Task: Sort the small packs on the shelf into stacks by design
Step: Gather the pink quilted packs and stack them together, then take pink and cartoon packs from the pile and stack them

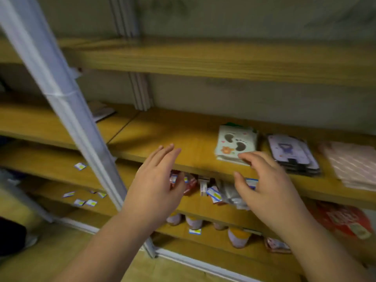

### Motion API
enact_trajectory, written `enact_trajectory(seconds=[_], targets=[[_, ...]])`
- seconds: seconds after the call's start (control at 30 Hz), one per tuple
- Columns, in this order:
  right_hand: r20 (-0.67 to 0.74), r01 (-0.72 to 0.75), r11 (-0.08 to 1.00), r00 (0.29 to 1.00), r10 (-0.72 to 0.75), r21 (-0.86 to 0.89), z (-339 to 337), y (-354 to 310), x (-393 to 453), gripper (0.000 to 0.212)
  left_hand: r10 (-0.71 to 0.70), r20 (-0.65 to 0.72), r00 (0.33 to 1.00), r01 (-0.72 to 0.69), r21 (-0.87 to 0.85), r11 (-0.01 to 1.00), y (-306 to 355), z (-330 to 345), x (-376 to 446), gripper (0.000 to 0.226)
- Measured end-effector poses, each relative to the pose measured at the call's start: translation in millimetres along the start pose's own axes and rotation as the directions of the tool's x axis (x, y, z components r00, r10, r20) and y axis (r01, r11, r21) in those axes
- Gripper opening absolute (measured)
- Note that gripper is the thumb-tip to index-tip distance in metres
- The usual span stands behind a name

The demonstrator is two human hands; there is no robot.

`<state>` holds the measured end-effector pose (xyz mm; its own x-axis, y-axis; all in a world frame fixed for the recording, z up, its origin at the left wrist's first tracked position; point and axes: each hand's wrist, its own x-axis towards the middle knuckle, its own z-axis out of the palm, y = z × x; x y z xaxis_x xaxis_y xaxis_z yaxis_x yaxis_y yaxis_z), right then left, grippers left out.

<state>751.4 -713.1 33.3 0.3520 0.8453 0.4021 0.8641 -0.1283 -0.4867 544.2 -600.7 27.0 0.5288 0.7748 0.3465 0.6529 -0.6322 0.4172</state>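
On the wooden shelf (162, 131) lies a stack of pale green packs with dark footprint shapes (236, 142). Beside it on the right sits a stack of lilac packs showing a small figure (293, 154). Further right lies a pile of pink patterned packs (354, 165). My right hand (264, 186) hovers open at the shelf's front edge, its fingertips touching or just over the near edge of the green stack. My left hand (156, 182) is open in front of the shelf, fingers spread, holding nothing.
A white metal upright (61, 102) crosses diagonally at the left. The shelf below holds a jumble of small red and white packs (211, 190) and loose price labels (80, 166). Lower still stand small bottles (238, 238) and a red bag (341, 220). A dark pack (101, 110) lies far left.
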Motion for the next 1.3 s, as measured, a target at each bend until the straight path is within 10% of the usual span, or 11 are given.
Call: enact_trajectory(seconds=[0.53,1.3], targets=[[0.174,0.198,0.972,0.960,-0.218,0.126,184,-269,31,0.042,-0.274,-0.123,0.954,0.276,-0.008,0.961,-251,-173,-99,0.060],[0.248,0.207,0.974,0.943,-0.223,0.090,354,-386,218,0.046,-0.272,-0.053,0.961,0.274,0.042,0.961,-465,-220,74,0.062]])
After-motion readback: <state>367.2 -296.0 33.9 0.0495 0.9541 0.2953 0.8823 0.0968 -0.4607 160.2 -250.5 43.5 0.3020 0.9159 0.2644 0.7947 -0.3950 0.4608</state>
